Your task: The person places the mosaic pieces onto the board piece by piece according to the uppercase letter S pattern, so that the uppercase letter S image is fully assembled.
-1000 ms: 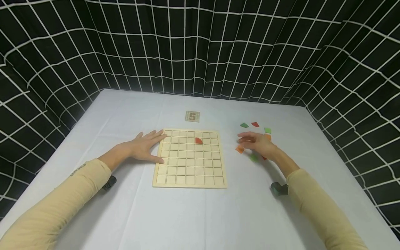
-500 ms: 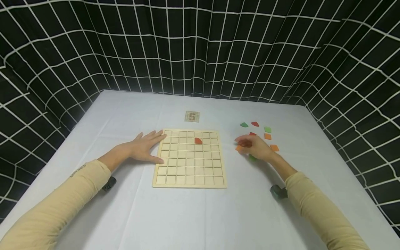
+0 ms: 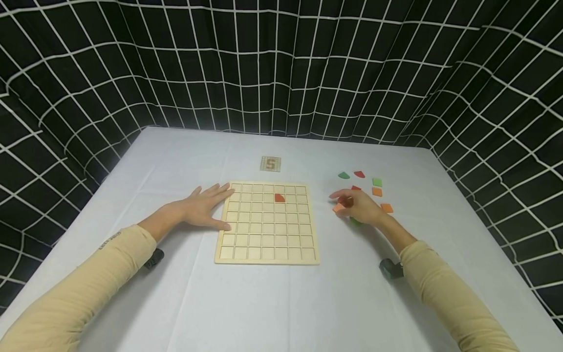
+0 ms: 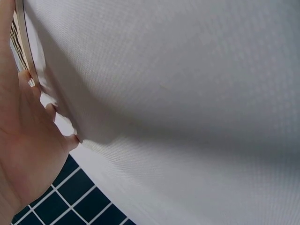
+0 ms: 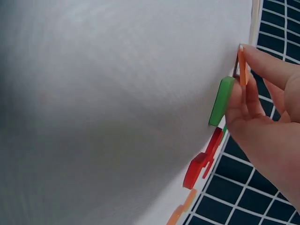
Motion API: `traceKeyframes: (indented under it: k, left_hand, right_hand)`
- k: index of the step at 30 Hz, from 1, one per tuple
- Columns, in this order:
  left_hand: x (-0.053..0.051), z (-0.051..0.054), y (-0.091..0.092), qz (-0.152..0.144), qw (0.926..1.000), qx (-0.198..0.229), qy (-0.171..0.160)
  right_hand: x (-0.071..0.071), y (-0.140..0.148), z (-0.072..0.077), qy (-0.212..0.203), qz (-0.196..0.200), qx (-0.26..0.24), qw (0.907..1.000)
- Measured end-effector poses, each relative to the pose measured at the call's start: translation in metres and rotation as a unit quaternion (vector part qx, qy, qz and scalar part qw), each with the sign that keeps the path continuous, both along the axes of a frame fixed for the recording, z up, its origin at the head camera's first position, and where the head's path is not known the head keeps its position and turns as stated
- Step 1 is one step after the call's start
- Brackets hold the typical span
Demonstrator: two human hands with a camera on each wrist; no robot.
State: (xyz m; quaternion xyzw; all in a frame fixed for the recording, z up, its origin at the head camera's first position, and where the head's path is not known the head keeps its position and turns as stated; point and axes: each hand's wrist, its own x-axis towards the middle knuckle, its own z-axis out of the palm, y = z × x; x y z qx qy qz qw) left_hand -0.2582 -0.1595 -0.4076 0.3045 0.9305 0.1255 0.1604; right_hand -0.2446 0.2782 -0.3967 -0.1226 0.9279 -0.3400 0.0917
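My left hand (image 3: pixel 200 208) rests with fingers spread on the left edge of a pale wooden grid board (image 3: pixel 268 239). One red quarter-round tile (image 3: pixel 279 198) lies in a cell near the board's upper right. Right of the board, my right hand (image 3: pixel 362 206) pinches a small orange tile (image 3: pixel 338 207) between thumb and fingers. In the right wrist view that orange tile (image 5: pixel 242 68) stands on edge in the pinch. A green tile (image 5: pixel 221 101) lies close by the fingers, partly under the hand in the head view. The left wrist view shows mostly white cloth beside the left hand (image 4: pixel 33 140).
Beyond the right hand lie a green tile (image 3: pixel 344 175), red tiles (image 3: pixel 359 174), a light green square (image 3: pixel 377 182) and orange squares (image 3: pixel 386 208). A small patterned card (image 3: pixel 270 164) lies behind the board. A black, white-gridded curtain (image 3: pixel 281 73) encloses the table.
My right hand has shifted slightly left and closed on the orange tile, which is now tilted. More red and orange tiles show around that hand. The left hand has stayed put.
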Motion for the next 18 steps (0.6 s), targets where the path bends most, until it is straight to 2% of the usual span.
traceKeyframes:
  k: [9,18]
  left_hand:
    - [0.0008,0.0014,0.0002,0.000,1.0000,-0.001,0.000]
    - [0.0002,0.0009,-0.0002,0.000,1.0000,-0.001,0.001]
  right_hand:
    - [-0.0008,0.0021,0.0008,0.021,-0.016,0.008,0.9996]
    - [-0.0013,0.0003,0.0072,-0.028,-0.068,-0.033,0.9968]
